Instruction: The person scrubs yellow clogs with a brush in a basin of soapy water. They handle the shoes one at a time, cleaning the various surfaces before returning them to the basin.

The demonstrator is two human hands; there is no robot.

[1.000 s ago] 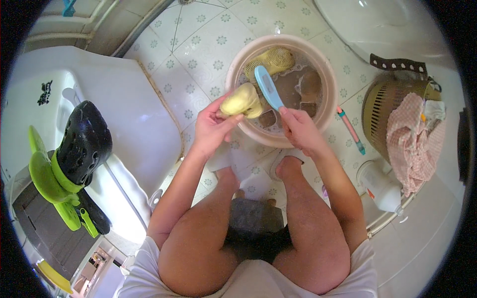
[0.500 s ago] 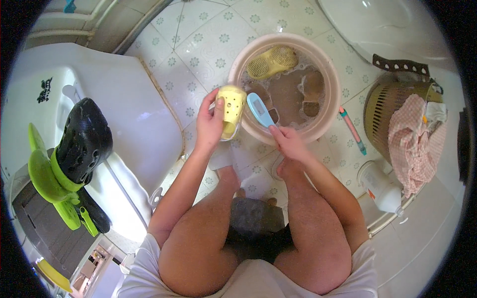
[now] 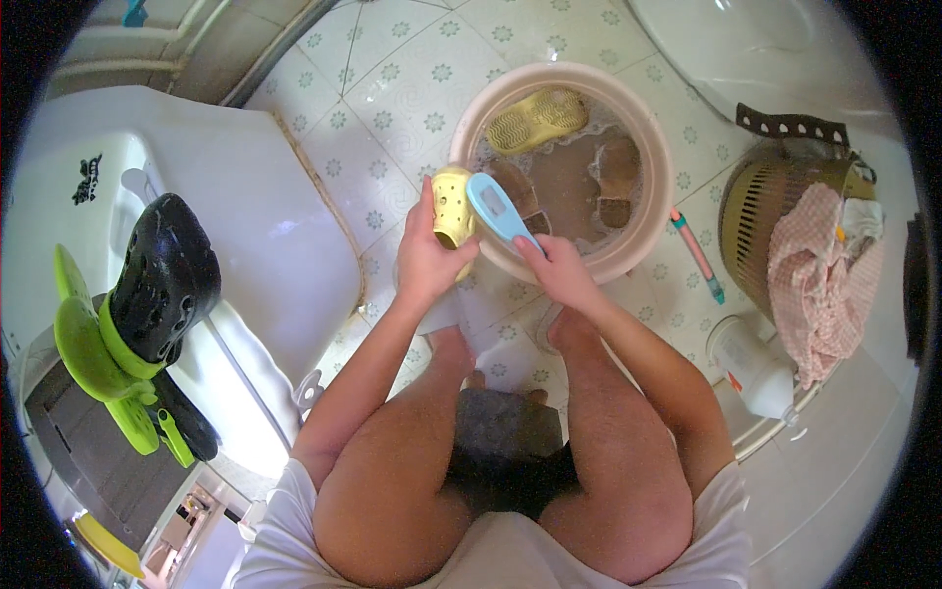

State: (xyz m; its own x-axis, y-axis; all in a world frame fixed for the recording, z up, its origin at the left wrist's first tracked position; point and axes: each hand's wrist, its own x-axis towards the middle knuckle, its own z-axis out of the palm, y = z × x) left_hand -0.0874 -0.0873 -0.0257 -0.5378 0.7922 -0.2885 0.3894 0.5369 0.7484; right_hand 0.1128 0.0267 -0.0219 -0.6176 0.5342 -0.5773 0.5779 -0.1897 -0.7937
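My left hand (image 3: 429,253) is closed around a yellow perforated clog (image 3: 452,203), held just left of the basin's rim. In my right hand (image 3: 561,271) is the handle of a light blue scrubbing brush (image 3: 498,208). Its head lies right beside the clog's right side; the bristles are hidden from me. Beyond both hands stands a pale pink round basin (image 3: 660,196) of murky brown water with some foam. A second yellow clog (image 3: 538,122) floats sole up at its far side. Two brown shoes or sandals (image 3: 617,175) lie in the water, partly under it.
Black clogs (image 3: 165,280) and green slippers (image 3: 93,334) rest on the left by a white tub (image 3: 226,147). At right are an orange and green tube (image 3: 698,257), a white bottle (image 3: 751,368) and a basket (image 3: 751,231) with a pink checked cloth (image 3: 819,275).
The clog has turned in my left hand, its opening now tipped toward me. My right hand has brought the brush slightly left and up, closer to the clog.
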